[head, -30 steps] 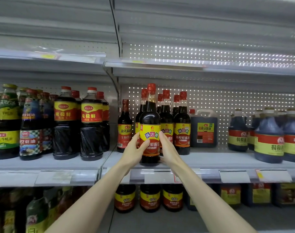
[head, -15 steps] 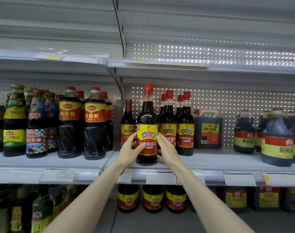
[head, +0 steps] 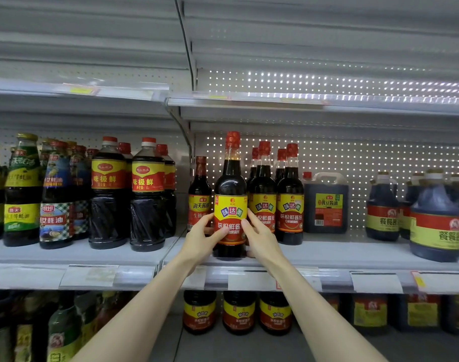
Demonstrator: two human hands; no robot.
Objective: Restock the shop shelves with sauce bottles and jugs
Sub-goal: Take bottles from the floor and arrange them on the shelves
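Observation:
A tall dark soy sauce bottle (head: 230,189) with a red cap and a yellow-red label stands upright at the front edge of the middle shelf (head: 327,253). My left hand (head: 201,237) grips its left side, thumb across the label. On the bottle's right side is my right hand (head: 259,237), holding it with fingers curled on the label. Matching bottles (head: 276,194) stand just behind and to the right. A smaller red-capped bottle (head: 200,194) is close on the left, partly hidden by my left hand.
A square dark jug (head: 325,202) and round blue-tinted jugs (head: 434,218) fill the shelf's right part. Large dark bottles (head: 129,194) and oyster sauce bottles (head: 37,192) stand on the left bay. Price tag strips (head: 249,280) line the edge. More bottles (head: 237,312) sit below. The upper shelf (head: 275,100) overhangs.
The bottle in both hands has shifted slightly left and settled upright on the shelf edge. My hands keep the same hold on it.

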